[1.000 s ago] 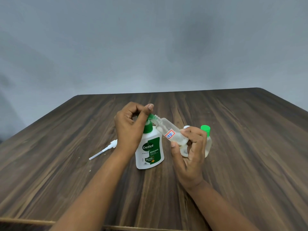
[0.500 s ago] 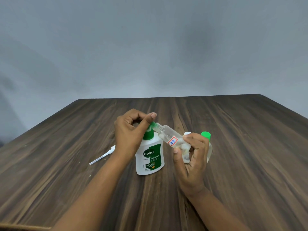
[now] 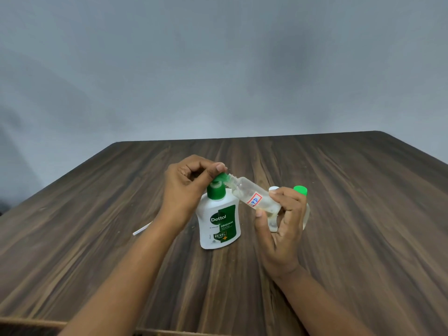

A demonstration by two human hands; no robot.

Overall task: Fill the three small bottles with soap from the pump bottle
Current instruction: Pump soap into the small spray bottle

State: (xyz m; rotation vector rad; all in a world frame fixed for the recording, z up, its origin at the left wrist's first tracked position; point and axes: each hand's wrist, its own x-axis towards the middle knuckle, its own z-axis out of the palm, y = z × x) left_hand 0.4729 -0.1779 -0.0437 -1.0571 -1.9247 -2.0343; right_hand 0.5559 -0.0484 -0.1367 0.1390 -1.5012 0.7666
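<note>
A white Dettol pump bottle (image 3: 219, 221) with a green pump head stands upright mid-table. My left hand (image 3: 188, 187) curls over the pump head, thumb on top of the green spout. My right hand (image 3: 281, 226) grips a small clear bottle (image 3: 252, 196) with a red-bordered label, tilted with its open neck against the spout. Behind my right hand stand a small bottle with a white cap (image 3: 274, 189) and another with a green cap (image 3: 300, 190), both largely hidden by my fingers.
A white spray-pump insert with a thin tube (image 3: 141, 230) lies on the dark wooden table (image 3: 363, 214) left of my left forearm. The table's near edge runs along the bottom; a grey wall is behind.
The view shifted so the table sits lower in frame. My hands keep the same hold; the small bottle stays tilted at the spout, and my left thumb stays on the pump.
</note>
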